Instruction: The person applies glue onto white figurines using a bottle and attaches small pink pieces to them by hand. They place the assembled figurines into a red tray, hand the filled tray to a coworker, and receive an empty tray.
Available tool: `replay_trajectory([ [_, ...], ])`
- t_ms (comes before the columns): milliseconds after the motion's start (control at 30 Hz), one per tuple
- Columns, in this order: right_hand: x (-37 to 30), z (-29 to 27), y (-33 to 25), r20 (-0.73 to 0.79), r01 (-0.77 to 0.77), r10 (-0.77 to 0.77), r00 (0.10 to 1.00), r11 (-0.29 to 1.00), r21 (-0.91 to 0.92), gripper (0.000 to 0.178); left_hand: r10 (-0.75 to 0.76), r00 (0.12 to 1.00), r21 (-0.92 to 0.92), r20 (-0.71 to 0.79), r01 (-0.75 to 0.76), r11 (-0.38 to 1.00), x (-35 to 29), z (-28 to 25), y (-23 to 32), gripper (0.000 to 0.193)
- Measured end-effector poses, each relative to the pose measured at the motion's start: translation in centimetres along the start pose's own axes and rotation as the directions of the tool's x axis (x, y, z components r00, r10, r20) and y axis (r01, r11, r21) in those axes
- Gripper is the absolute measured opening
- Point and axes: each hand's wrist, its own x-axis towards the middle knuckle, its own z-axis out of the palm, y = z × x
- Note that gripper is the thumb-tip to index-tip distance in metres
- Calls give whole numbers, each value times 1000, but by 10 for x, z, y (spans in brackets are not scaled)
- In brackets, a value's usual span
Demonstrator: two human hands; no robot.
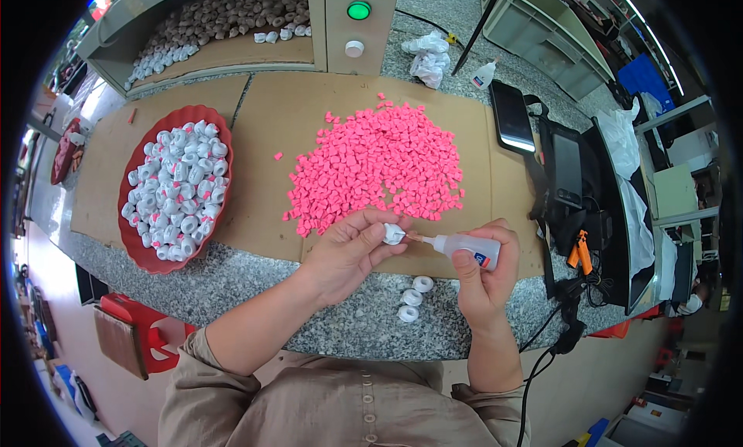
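1. Speckled grey counter (325,331), with brown cardboard (255,168) laid over much of it; at the far side stands a cabinet (340,41) with a lit green button (358,11).
2. Left hand (348,253): thumb and fingers pinch a white piece (393,234) above the near part of the cardboard.
3. Right hand (491,269): thumb and fingers close round a clear bottle (472,250), to the right of the piece.
4. Bottle's long axis lies nearly level across the view, its base slightly nearer the person; the nozzle points left, at the piece. Whether its tip touches the piece, I cannot tell.
5. Pink bits (379,164) form a wide heap on the cardboard, just beyond both hands.
6. Red bowl (157,264) to the left, full of white pieces, some showing pink; its long axis runs away from the person, leaning right at the far end.
7. Three white rings (412,298) sit in a short row between the forearms.
8. Phone (508,118) at the right, beyond some straps.
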Motion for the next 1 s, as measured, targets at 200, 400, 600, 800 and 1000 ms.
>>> replay_trajectory([
  [200, 0, 1, 1, -2, -17, 17, 1000, 1000, 13, 24, -11, 1000, 7, -2, 11, 1000, -1, 1, 1, 17],
  [400, 0, 0, -2, 32, 17, -16, 999, 999, -40, 23, -15, 1000, -9, -2, 15, 1000, 0, 3, 1, 17],
  [600, 0, 2, -1, -14, 6, -6, 1000, 1000, -1, 23, -18, 1000, -11, -23, 18, 1000, -1, 2, 1, 17],
  [800, -1, 2, -5, 26, 71, -69, 997, 995, -71, 24, -2, 1000, -28, -2, 2, 1000, 0, 3, 1, 17],
  [1000, -3, 4, -3, 61, 238, -230, 971, 949, -209, 31, 3, 1000, -2, -10, -3, 1000, 0, 3, 1, 17],
])
